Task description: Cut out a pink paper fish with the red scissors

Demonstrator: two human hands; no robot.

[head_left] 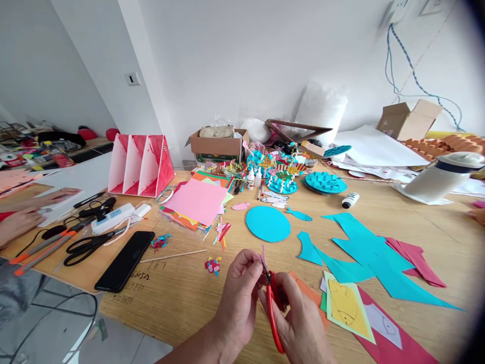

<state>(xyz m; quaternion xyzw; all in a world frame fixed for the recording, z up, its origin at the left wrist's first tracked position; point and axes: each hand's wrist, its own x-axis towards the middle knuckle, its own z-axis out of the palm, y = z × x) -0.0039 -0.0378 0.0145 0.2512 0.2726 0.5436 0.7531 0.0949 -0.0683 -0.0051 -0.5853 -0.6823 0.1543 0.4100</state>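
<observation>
My right hand [299, 318] is closed around the red handles of a pair of scissors [273, 318]. Its blades point up and away, toward the fingertips of my left hand. My left hand [244, 290] pinches a small pink strip of paper [263, 251] right at the blades. How far the blades are apart is hard to see. Beyond both hands lies a blue paper oval [268, 224]. Left of my left hand rests a small heap of colourful paper bits [212, 265]. A yellow fish drawing [344, 303] on pale green paper lies right of my right hand.
Blue paper offcuts [369, 253] spread across the right. Coloured sheets [199, 201], glue bottles [250, 179] and blue decorated plates [325, 182] stand further back. At left are a phone [125, 261], black scissors [89, 246], a power strip [112, 218] and another person's hands [26, 222].
</observation>
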